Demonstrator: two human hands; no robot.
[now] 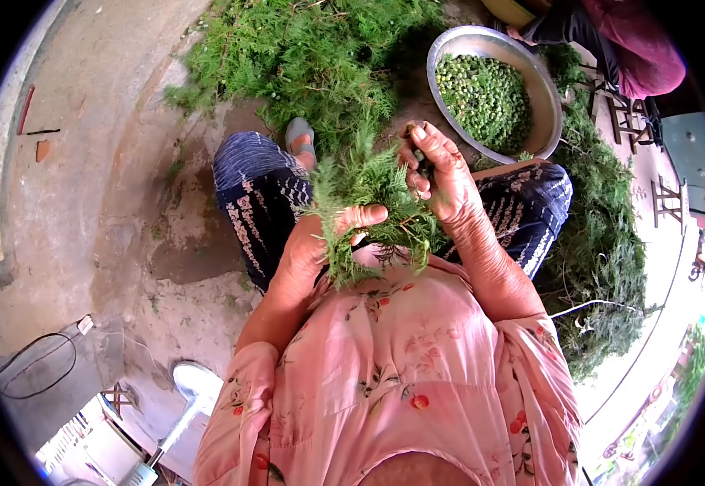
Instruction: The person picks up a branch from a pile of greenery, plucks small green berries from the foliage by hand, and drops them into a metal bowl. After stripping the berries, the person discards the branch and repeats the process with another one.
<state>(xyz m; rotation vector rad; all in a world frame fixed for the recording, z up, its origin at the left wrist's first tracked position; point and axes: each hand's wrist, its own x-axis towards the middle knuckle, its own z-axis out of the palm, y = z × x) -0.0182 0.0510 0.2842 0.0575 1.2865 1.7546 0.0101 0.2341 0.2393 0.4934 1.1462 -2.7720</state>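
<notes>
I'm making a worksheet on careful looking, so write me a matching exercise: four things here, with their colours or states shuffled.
1. Left hand
2. Right hand
3. Metal basin
4. Shirt

A. Filled with small green pieces
B. Pink
C. Small dark pieces in its curled fingers
D. Gripping a leafy sprig

Pairs: 1-D, 2-C, 3-A, 4-B
</notes>
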